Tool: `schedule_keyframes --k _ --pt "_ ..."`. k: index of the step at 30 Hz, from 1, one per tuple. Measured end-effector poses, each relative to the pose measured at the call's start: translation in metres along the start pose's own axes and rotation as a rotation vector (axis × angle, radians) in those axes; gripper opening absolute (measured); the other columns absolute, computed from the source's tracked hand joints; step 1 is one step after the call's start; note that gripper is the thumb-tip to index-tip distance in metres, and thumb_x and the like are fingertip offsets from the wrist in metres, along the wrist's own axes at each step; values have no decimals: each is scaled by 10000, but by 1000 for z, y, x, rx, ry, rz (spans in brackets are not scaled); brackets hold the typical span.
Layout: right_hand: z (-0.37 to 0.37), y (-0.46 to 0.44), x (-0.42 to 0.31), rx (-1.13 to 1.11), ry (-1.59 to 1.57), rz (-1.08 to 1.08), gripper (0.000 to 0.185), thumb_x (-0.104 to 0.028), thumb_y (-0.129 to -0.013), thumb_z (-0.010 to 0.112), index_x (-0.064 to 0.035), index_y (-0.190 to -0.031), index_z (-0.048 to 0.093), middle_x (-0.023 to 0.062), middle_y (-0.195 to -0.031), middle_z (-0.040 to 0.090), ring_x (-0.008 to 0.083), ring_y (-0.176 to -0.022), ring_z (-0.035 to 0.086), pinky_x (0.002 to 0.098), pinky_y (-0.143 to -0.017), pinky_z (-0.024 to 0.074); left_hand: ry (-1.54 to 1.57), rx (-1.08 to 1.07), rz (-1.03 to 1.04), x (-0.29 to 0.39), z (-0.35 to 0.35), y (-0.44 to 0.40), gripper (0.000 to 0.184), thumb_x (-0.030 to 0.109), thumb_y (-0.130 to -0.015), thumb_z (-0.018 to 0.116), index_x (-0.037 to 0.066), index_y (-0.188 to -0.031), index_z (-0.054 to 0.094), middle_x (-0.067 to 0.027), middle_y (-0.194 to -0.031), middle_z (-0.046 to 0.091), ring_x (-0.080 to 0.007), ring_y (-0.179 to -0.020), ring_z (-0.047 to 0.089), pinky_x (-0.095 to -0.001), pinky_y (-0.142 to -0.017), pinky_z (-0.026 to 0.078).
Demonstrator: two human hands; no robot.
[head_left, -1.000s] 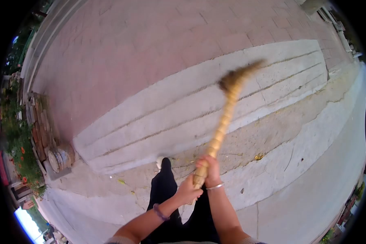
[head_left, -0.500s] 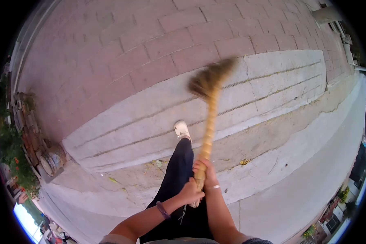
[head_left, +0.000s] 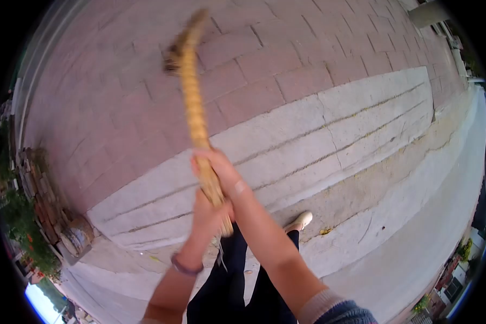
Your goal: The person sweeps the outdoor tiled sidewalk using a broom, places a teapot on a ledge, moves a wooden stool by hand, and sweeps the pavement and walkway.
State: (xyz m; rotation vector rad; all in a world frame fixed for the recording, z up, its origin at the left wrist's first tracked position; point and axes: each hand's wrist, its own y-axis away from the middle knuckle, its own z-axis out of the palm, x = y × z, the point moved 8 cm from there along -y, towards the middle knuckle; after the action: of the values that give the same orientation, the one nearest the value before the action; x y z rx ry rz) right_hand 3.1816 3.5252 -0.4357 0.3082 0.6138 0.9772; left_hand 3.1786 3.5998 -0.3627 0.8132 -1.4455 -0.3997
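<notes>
A straw broom [head_left: 194,108] stretches away from me, its bound yellow handle slanting up and to the left. My left hand [head_left: 208,213], with a dark bracelet at the wrist, is closed around the lower end of the handle. Higher up, my right hand [head_left: 221,170] is wrapped around the same handle. The brown bristle head is blurred by motion and lies over the reddish paving [head_left: 243,70]. Whether the bristles touch the paving, I cannot tell. Loose cord hangs from the handle's bottom end.
A pale concrete ramp [head_left: 286,146] with grooves crosses between the paving and the lower ground. Stacked bricks [head_left: 40,189] and plants [head_left: 24,227] line the left side. A yellow leaf [head_left: 325,231] lies near my light shoe [head_left: 304,219]. A post [head_left: 427,14] stands at the far right.
Both hands have carried the broom up and to the left. Its head has gone from over the concrete ramp to over the reddish paving. A shoe now shows farther right.
</notes>
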Motion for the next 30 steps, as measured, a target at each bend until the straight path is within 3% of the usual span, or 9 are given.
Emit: schedule_keyframes --k 3,7,9,11,13,15,21,25,30 --pt "-10 -32 -30 -29 43 115 206 -264 -795 599 -71 -816 530 19 -657 547 99 -556 520 219 -493 415 291 -13 26 18 19 -60 155 -23 -632 561 3 -779 520 -73 -674 564 -128 -496 538 -247 -437 446" --pt "-141 61 -16 194 -141 18 228 -282 -794 611 -68 -811 535 17 -643 536 111 -547 525 230 -484 431 -333 -24 17 -81 103 -30 377 30 -583 644 -49 -905 466 -100 -716 581 -203 -614 603 -289 -517 491" --pt "-213 178 11 541 -330 46 263 -261 -822 590 -69 -990 522 23 -698 522 103 -544 493 223 -496 446 -547 -314 -266 -102 172 39 522 131 -585 660 -84 -978 392 -233 -784 580 -342 -675 612 -387 -578 507" --pt "-261 277 24 603 -548 -70 326 -235 -826 577 -73 -1090 473 44 -738 506 110 -560 476 220 -486 424 -726 -452 -92 -185 239 86 470 100 -603 647 -124 -923 387 -215 -721 584 -303 -571 610 -367 -509 503" --pt "-306 351 11 823 -449 -120 246 -169 -810 578 -35 -988 474 31 -694 486 107 -540 459 215 -490 420 -273 -670 -467 -202 300 120 373 55 -624 612 -119 -883 407 -173 -618 572 -243 -482 588 -353 -442 483" --pt "-343 393 -6 818 -568 -301 151 -118 -808 550 -39 -888 450 26 -669 464 100 -526 444 216 -493 427 -173 -882 -538 -192 350 132 292 -7 -635 597 -65 -836 393 -126 -563 543 -195 -453 572 -320 -399 458" --pt "-300 460 6 834 -225 -151 260 -65 -755 579 -13 -978 455 46 -634 496 128 -506 495 253 -456 439 -167 -580 -421 -213 338 229 345 -6 -690 568 14 -951 344 -97 -649 514 -177 -481 571 -310 -427 477" --pt "-256 441 52 435 -100 191 207 -81 -756 601 4 -907 486 56 -655 530 134 -492 517 269 -444 448 254 -213 -433 -252 332 284 386 -57 -694 543 16 -1022 353 -83 -785 531 -173 -569 580 -295 -513 502" --pt "-335 473 77 442 -36 280 179 -104 -755 612 -5 -866 511 53 -646 538 136 -493 532 265 -444 457 182 -114 -415 -312 386 285 333 -28 -678 550 23 -988 438 -65 -847 551 -148 -727 565 -287 -611 476"
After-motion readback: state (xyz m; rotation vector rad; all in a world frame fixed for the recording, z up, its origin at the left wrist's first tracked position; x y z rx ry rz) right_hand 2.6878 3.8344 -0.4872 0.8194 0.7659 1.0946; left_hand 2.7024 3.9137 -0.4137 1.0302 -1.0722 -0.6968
